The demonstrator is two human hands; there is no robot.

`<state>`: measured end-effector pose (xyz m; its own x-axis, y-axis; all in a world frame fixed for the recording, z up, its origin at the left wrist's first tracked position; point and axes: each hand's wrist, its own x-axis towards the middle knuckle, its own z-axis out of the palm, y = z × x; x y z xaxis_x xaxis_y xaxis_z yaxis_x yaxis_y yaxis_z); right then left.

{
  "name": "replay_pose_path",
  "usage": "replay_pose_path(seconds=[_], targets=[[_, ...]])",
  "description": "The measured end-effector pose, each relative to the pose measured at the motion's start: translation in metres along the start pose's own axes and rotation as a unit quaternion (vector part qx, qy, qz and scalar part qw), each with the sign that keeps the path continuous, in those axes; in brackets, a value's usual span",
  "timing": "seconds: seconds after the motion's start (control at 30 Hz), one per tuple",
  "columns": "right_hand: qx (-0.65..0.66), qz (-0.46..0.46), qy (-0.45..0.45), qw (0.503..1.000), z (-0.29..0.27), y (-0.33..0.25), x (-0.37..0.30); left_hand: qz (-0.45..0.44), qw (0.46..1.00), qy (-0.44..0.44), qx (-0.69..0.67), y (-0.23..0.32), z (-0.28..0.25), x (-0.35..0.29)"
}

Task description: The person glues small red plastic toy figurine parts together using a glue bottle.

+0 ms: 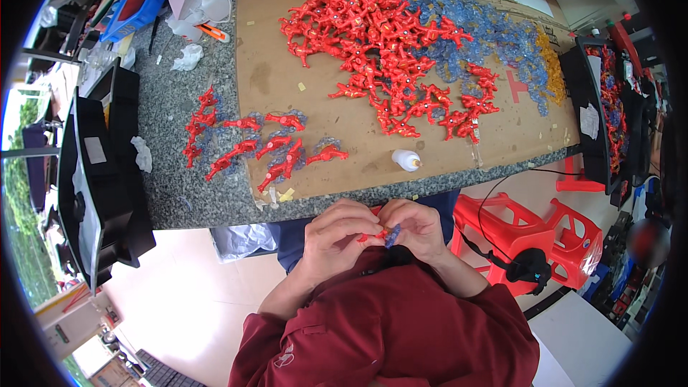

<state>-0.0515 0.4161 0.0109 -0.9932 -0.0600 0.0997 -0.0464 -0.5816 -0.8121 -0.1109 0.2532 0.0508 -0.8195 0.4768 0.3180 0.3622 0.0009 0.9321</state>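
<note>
A small red figure [370, 236] and translucent blue piece [393, 237] are pinched between left hand [331, 238] and right hand [421, 229], before the maroon shirt [401, 322]; joining is seemingly in hand, so careful alignment is probably called for; glossy, knobbly red figures [383, 50] are heaped on flat cardboard [276, 86].

This looks like an assembly workshop. Red plastic figures [373, 46] and clear blue parts [459, 32] crowd the upper centre; black bins [118, 193] stand left and right.
</note>
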Motion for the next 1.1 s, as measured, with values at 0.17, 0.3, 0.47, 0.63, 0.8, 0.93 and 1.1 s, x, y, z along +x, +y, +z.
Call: replay_pose_path(seconds=[0.17, 0.3, 0.47, 0.63, 0.8, 0.93, 1.1], targets=[[-0.079, 0.033, 0.017, 0.996, 0.000, -0.016, 0.002, -0.030, 1.000, 0.003, 0.003, 0.010, -0.025, -0.005], [-0.192, -0.035, 0.152, 0.969, -0.022, -0.029, -0.005, -0.059, 0.973, 0.070, 0.213, 0.027, -0.062, -0.011], [-0.295, -0.070, 0.224, 0.926, -0.036, -0.027, -0.001, -0.102, 0.851, 0.188, 0.480, 0.015, -0.103, -0.017], [-0.395, -0.127, 0.228, 0.881, -0.029, -0.026, 0.014, -0.089, 0.807, 0.222, 0.540, -0.008, -0.115, -0.010], [-0.523, -0.120, 0.215, 0.816, -0.016, -0.043, 0.031, -0.012, 0.780, 0.259, 0.570, 0.023, -0.096, -0.006], [-0.620, -0.182, 0.149, 0.749, -0.010, -0.042, 0.051, 0.046, 0.922, 0.135, 0.359, 0.037, -0.039, 0.014], [-0.597, -0.186, 0.168, 0.762, -0.023, -0.046, 0.035, 0.083, 0.906, 0.020, 0.414, -0.003, 0.033, 0.066]])
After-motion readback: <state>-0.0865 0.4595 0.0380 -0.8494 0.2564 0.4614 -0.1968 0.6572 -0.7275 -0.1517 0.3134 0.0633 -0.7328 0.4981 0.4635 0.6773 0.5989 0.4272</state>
